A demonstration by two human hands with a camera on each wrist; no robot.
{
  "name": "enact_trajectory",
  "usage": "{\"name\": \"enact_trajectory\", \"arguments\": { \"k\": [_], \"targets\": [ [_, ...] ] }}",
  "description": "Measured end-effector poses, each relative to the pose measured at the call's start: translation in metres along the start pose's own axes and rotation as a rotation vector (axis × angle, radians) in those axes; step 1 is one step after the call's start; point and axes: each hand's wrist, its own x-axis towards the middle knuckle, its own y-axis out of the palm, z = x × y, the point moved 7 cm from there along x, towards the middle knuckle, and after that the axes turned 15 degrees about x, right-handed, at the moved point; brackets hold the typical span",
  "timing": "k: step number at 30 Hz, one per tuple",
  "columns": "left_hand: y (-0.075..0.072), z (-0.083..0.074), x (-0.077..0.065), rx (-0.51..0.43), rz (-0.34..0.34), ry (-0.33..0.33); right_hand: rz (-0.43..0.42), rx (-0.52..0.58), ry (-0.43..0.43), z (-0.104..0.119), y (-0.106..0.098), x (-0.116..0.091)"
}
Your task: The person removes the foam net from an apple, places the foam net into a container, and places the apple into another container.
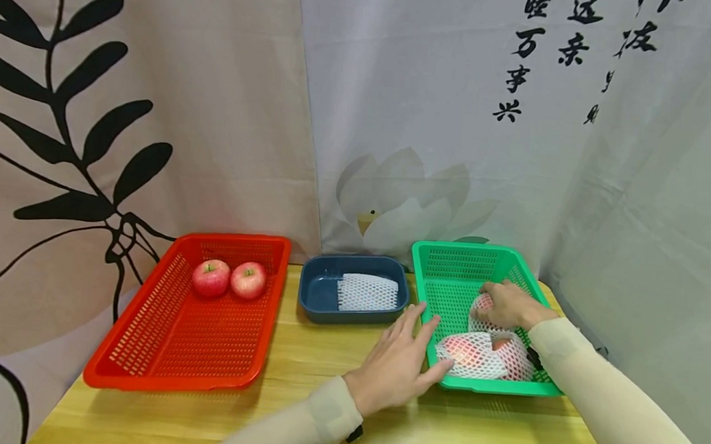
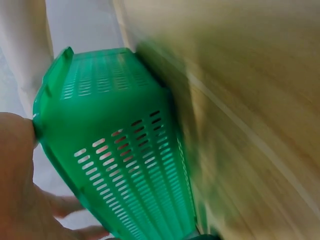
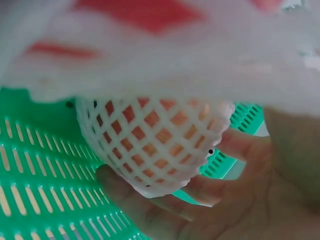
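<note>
In the head view, my right hand [image 1: 508, 305] reaches into the green basket [image 1: 446, 254] and holds an apple [image 1: 484, 307] in a white foam net. The right wrist view shows fingers [image 3: 200, 190] curled around the netted apple [image 3: 150, 135], with another pale netted shape blurred across the top. Two more netted apples [image 1: 470, 352] lie at the basket's near end. My left hand [image 1: 396, 362] is spread at the basket's left rim, its fingers extended. In the left wrist view, the thumb side of that hand [image 2: 20, 175] sits right at the green rim [image 2: 45, 135].
On the left of the wooden table [image 1: 295, 369] lies a red basket [image 1: 198, 348] with two bare apples [image 1: 211, 278] inside. Between the baskets is a dark blue tray [image 1: 319, 292] containing a white foam net [image 1: 368, 293]. A printed cloth [image 1: 227, 103] hangs behind.
</note>
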Motion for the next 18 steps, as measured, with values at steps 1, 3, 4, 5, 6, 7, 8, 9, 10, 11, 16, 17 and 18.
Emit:
{"name": "enact_trajectory", "arguments": {
  "k": [1, 3, 4, 5, 6, 7, 8, 9, 10, 11, 16, 17, 18],
  "targets": [
    [0.001, -0.001, 0.000, 0.003, 0.008, -0.008, -0.006, -0.003, -0.014, 0.000, 0.000, 0.001],
    [0.005, -0.002, -0.001, 0.009, 0.021, -0.023, -0.017, -0.006, -0.045, 0.000, 0.001, 0.002],
    [0.007, -0.002, -0.001, 0.010, 0.025, -0.027, -0.021, -0.002, -0.059, 0.001, 0.001, 0.002],
    [0.009, -0.003, -0.001, 0.009, 0.027, -0.031, -0.027, 0.005, -0.069, 0.001, 0.001, 0.003],
    [0.011, -0.004, -0.001, 0.010, 0.029, -0.033, -0.031, 0.009, -0.082, 0.001, 0.000, 0.004],
    [0.012, -0.004, -0.001, 0.011, 0.027, -0.035, -0.034, 0.013, -0.093, 0.002, 0.000, 0.004],
    [0.014, -0.005, -0.001, 0.012, 0.026, -0.037, -0.038, 0.018, -0.104, 0.002, 0.000, 0.004],
    [0.015, -0.005, -0.001, 0.014, 0.023, -0.037, -0.040, 0.025, -0.112, 0.002, -0.001, 0.005],
    [0.015, -0.005, -0.001, 0.018, 0.020, -0.036, -0.042, 0.028, -0.121, 0.002, -0.001, 0.005],
    [0.014, -0.006, -0.001, 0.023, 0.017, -0.036, -0.046, 0.024, -0.133, 0.002, -0.002, 0.006],
    [0.013, -0.007, -0.001, 0.037, 0.023, -0.032, -0.050, 0.019, -0.132, 0.005, -0.003, 0.007],
    [0.013, -0.006, -0.002, 0.036, 0.028, -0.032, -0.054, 0.022, -0.120, 0.005, -0.003, 0.007],
    [0.013, -0.006, -0.002, 0.034, 0.032, -0.033, -0.057, 0.032, -0.100, 0.005, -0.003, 0.007]
  ]
}}
